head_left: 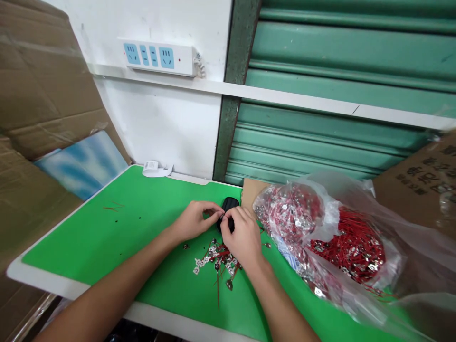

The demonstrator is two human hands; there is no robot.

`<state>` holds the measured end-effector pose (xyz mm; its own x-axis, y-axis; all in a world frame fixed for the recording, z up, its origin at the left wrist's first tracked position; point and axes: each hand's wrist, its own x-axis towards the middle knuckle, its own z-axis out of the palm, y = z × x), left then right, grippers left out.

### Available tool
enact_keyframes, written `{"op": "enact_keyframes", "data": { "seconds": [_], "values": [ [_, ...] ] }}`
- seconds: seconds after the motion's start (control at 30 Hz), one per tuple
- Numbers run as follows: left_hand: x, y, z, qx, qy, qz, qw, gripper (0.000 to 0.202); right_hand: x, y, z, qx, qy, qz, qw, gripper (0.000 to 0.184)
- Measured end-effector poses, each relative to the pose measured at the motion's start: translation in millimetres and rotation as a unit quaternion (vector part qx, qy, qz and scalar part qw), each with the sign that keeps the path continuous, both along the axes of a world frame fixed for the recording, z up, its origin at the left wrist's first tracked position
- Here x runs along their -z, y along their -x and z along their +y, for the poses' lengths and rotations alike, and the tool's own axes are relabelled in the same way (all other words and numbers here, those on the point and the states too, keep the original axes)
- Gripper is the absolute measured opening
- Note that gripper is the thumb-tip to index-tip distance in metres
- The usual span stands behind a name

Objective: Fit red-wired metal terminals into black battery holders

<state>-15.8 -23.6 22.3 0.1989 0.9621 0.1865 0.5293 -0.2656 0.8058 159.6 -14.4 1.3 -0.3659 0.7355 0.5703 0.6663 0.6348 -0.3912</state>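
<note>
My left hand (pixel 198 220) and my right hand (pixel 245 233) meet over a black rounded case (pixel 231 203) lying on the green table mat. Thumb and forefinger of each are pinched together, the fingertips nearly touching. What they hold is too small and too covered to make out. Just below my hands lies a loose pile of small metal contact plates (pixel 213 254), some with red wires attached. A silvery contact piece (pixel 229 284) sits apart at the pile's near side.
Clear plastic bags on the right hold red wires (pixel 347 237) and metal contacts (pixel 294 209). Stray thin wires (pixel 113 206) lie on the green mat (pixel 153 204) at left. A white power strip (pixel 158 57) is on the wall; cardboard (pixel 39 61) stands at left.
</note>
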Motion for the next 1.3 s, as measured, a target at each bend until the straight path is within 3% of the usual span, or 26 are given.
{"op": "enact_keyframes", "data": {
  "seconds": [0.3,0.63,1.3],
  "values": [
    [3.0,2.2,2.1,0.019,-0.012,-0.002,1.000,0.034,-2.8,-0.1,-0.7,-0.015,0.006,-0.004,1.000,0.016],
    [-2.8,-1.8,-2.4,0.003,-0.004,0.022,1.000,0.030,-0.6,2.4,-1.2,0.022,-0.028,-0.028,0.999,0.018],
    [-1.7,-3.4,-3.3,-0.007,0.003,0.056,0.998,0.029,-1.7,5.3,-2.8,0.021,-0.064,-0.061,0.996,0.016]
  ]
}}
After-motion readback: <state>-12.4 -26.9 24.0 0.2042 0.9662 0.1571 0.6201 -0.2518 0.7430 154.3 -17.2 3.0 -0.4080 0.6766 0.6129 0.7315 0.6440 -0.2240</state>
